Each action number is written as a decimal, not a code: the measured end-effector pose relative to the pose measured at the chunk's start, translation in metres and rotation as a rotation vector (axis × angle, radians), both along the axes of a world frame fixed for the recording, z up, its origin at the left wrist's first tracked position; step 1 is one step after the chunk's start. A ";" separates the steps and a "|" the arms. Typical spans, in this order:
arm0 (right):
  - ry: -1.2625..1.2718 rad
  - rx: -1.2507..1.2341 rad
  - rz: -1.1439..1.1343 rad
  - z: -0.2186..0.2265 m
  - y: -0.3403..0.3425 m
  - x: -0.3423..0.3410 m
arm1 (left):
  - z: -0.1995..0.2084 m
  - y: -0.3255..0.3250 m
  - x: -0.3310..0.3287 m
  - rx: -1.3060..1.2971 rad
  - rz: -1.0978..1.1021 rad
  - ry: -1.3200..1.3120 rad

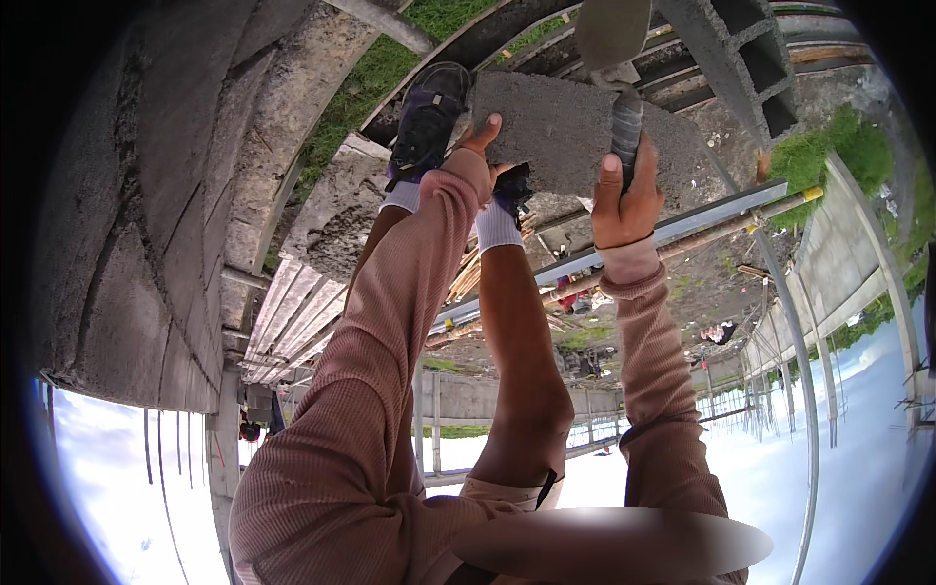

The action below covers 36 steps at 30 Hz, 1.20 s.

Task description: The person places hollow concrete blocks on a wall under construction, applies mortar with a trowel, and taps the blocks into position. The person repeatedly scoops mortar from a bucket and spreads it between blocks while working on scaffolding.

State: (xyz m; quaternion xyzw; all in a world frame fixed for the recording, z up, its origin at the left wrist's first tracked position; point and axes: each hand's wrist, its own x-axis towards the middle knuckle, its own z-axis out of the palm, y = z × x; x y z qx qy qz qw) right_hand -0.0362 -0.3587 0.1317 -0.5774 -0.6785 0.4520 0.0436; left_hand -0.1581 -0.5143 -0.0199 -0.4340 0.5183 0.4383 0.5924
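At the upper left of centre, a dark shoe (427, 122) stands just beside the left end of a grey concrete block (551, 122). The block occupies the upper centre of the frame, its broad, rough face exposed.

The left hand (475, 164) is at the lower left corner of the block, thumb raised along the end and touching it. The remaining fingers are partly hidden; whether they are closed on the block cannot be told. The two hands are apart, one toward each end of the block.

Handling, block: it is probably heavy and rigid, with a gritty face that should resist slipping but may scrape bare skin. Corners and edges are likely to chip if knocked. Preferred hold: both ends, fingers well under the lower edge, load level. A one-handed hold at a corner would likely let it tip.

Right of the block's middle, the trowel (612, 34) crosses in front of it, blade toward the top edge of the frame. The right hand (627, 207) is wrapped round its grey handle (627, 117), thumb along the grip. The trowel is likely light and stiff; hold it by the handle, clear of the blade.

At the upper right, a hollow block (726, 58) shows dark openings.
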 end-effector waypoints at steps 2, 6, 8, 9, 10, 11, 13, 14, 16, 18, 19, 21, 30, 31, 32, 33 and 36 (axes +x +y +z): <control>-0.129 0.001 0.117 -0.006 -0.009 0.003 | -0.005 -0.002 -0.001 -0.025 -0.085 0.003; -0.270 -0.123 0.188 -0.021 -0.018 0.009 | -0.011 -0.006 0.002 0.043 -0.162 0.029; -0.101 -0.003 0.090 -0.024 -0.020 0.011 | -0.012 -0.007 0.004 -0.044 -0.317 0.102; -0.110 0.011 0.109 -0.023 -0.021 0.012 | -0.011 -0.008 0.004 -0.069 -0.349 0.109; -0.114 0.052 0.123 -0.024 -0.021 0.012 | -0.013 -0.008 0.003 -0.045 -0.291 0.061; -0.104 0.086 0.158 -0.023 -0.023 0.012 | -0.013 -0.009 0.002 0.003 -0.225 0.011; -0.279 -0.041 0.257 -0.022 -0.024 0.013 | -0.015 -0.011 0.000 0.058 -0.179 -0.036; -0.328 -0.021 0.302 -0.020 -0.025 0.013 | -0.016 -0.010 -0.001 0.102 -0.156 -0.055; -0.147 0.032 0.158 -0.018 -0.028 0.014 | -0.016 -0.009 -0.001 0.059 -0.292 0.032; -0.077 0.064 0.084 -0.016 -0.030 0.016 | -0.013 -0.006 0.000 -0.027 -0.244 0.040; -0.125 0.026 0.081 -0.016 -0.031 0.016 | -0.011 -0.004 0.001 -0.071 -0.130 0.014; -0.421 -0.151 0.262 -0.018 -0.034 0.018 | -0.007 0.001 0.001 -0.109 -0.011 -0.015; -0.288 -0.091 0.091 -0.018 -0.051 0.027 | 0.000 0.001 -0.005 -0.115 -0.017 -0.022; -0.456 -0.197 0.214 -0.018 -0.052 0.028 | -0.001 0.001 -0.007 -0.093 0.078 -0.036; -0.335 -0.140 0.213 -0.018 -0.054 0.028 | -0.002 0.000 -0.009 -0.082 0.153 -0.085; -0.248 -0.098 0.193 -0.017 -0.056 0.029 | -0.001 0.000 -0.012 -0.042 0.170 -0.067; -0.087 0.003 0.079 -0.011 -0.064 0.033 | 0.003 0.001 -0.026 -0.031 0.189 -0.130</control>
